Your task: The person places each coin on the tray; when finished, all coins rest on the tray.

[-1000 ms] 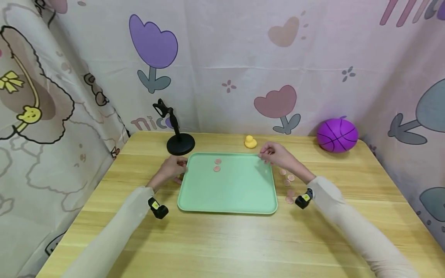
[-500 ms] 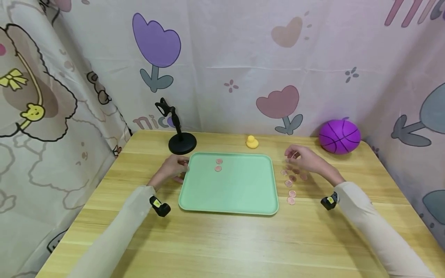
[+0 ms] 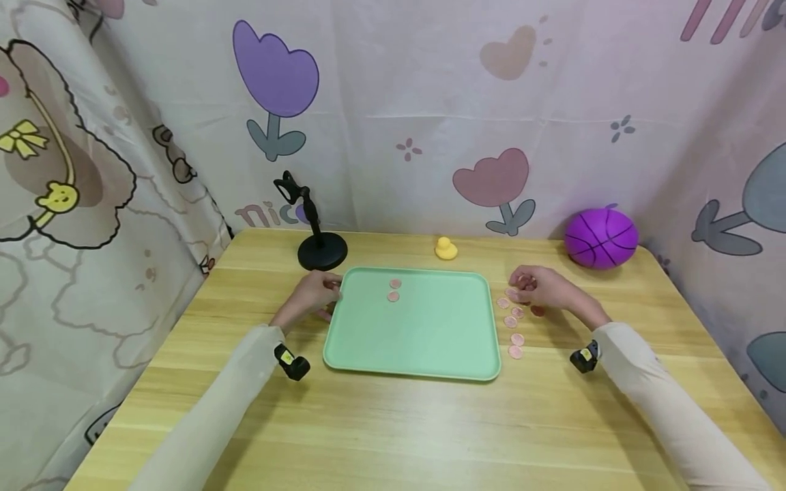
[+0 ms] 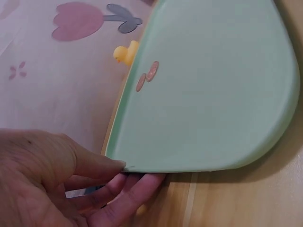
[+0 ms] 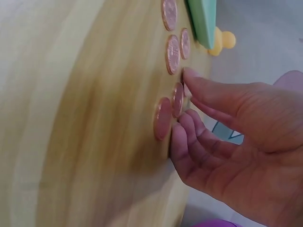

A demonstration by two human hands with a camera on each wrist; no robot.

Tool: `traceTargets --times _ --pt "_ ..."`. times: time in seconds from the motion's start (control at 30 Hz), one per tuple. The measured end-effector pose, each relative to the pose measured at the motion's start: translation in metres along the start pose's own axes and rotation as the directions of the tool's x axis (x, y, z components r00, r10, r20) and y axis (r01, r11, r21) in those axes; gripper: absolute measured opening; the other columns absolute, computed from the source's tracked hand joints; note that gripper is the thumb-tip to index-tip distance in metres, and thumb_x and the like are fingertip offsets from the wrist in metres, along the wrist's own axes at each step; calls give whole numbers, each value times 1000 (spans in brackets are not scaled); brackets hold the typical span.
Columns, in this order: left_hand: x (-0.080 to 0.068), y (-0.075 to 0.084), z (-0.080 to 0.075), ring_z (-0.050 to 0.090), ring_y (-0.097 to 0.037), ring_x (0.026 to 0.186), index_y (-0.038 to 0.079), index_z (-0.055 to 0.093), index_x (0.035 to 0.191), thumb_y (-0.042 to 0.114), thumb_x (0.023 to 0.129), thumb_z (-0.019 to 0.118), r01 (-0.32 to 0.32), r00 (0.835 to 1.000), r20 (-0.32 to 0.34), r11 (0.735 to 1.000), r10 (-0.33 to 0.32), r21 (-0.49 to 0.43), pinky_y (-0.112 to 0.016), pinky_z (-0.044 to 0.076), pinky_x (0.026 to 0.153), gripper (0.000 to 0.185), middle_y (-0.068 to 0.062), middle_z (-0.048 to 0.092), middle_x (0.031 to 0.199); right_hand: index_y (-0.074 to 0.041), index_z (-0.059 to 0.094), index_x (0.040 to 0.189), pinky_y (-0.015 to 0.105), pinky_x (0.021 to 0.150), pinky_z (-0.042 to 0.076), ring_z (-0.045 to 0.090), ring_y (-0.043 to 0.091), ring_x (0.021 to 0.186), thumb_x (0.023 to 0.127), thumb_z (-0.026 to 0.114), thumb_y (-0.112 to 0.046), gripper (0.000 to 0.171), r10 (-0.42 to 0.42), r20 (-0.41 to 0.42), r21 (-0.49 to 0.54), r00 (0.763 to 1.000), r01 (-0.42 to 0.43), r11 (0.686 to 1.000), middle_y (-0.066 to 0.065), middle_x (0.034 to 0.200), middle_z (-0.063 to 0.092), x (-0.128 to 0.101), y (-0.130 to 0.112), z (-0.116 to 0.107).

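The left hand [image 3: 313,290] grips the left edge of a mint green tray [image 3: 417,334]; in the left wrist view its thumb [image 4: 102,163] lies on the rim, with fingers underneath. Two copper-coloured coins lie near the tray's far left, the nearer coin [image 3: 394,296] below the other. Right of the tray, the right hand [image 3: 543,286] is low over several loose coins. In the right wrist view its thumb and index fingertips meet the edges of one coin [image 5: 187,90], mostly hidden behind the thumb. Another coin [image 5: 163,118] lies beside the curled fingers.
A black stand [image 3: 321,251] with a round base is behind the tray on the left. A yellow rubber duck [image 3: 446,249] sits behind the tray, and a purple ball [image 3: 602,239] at the back right. A patterned cloth [image 3: 381,170] hangs behind the wooden table [image 3: 399,429].
The right hand has left the tray's far right corner, moved right, then lowered among the loose coins. The tray has shifted slightly right with the left hand at its edge.
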State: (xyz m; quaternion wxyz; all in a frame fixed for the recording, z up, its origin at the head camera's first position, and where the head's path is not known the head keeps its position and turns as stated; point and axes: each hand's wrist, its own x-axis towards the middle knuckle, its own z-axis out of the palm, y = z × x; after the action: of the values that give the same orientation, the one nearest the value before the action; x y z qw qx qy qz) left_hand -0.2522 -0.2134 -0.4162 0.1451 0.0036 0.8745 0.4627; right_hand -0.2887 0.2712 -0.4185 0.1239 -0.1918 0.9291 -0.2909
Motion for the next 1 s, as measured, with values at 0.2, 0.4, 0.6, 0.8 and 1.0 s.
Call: traceTargets --times 0.2,0.4,0.6,0.8,1.0 --pt "3 2 3 67 -24 83 -7 54 148 0 101 57 -14 1000 -2 1000 14 26 -36 67 63 48 -18 61 104 -1 65 112 35 77 57 65 24 86 95 76 -8 21 -8 -25 -4 1000 8 1000 17 100 70 0 -1 3" --pt "5 3 5 62 -21 78 -7 53 148 0 101 56 -15 1000 3 998 14 53 -34 66 61 48 -13 57 96 -1 66 108 32 69 55 65 21 77 97 73 -4 13 18 -24 9 1000 -18 1000 14 92 70 0 -4 6" --pt "7 7 6 65 -23 80 -6 52 149 0 101 56 -12 1000 15 996 11 86 -34 66 62 49 -18 59 100 1 61 103 28 53 53 62 20 67 99 70 -5 12 92 -8 96 996 -91 991 13 84 65 2 -2 5" --pt "8 5 5 67 -24 83 -7 50 150 0 101 57 -10 999 34 998 8 70 -35 67 64 50 -19 60 105 5 60 101 24 63 55 61 19 77 100 69 -6 15 139 -124 191 982 -114 975 13 88 64 4 -5 2" --pt "6 2 4 67 -24 82 -9 49 150 -1 101 56 -22 999 42 999 20 41 -36 67 63 50 -21 61 104 9 62 113 31 81 65 71 25 89 101 68 -8 22 168 -149 365 974 -104 925 20 103 69 7 -34 4"
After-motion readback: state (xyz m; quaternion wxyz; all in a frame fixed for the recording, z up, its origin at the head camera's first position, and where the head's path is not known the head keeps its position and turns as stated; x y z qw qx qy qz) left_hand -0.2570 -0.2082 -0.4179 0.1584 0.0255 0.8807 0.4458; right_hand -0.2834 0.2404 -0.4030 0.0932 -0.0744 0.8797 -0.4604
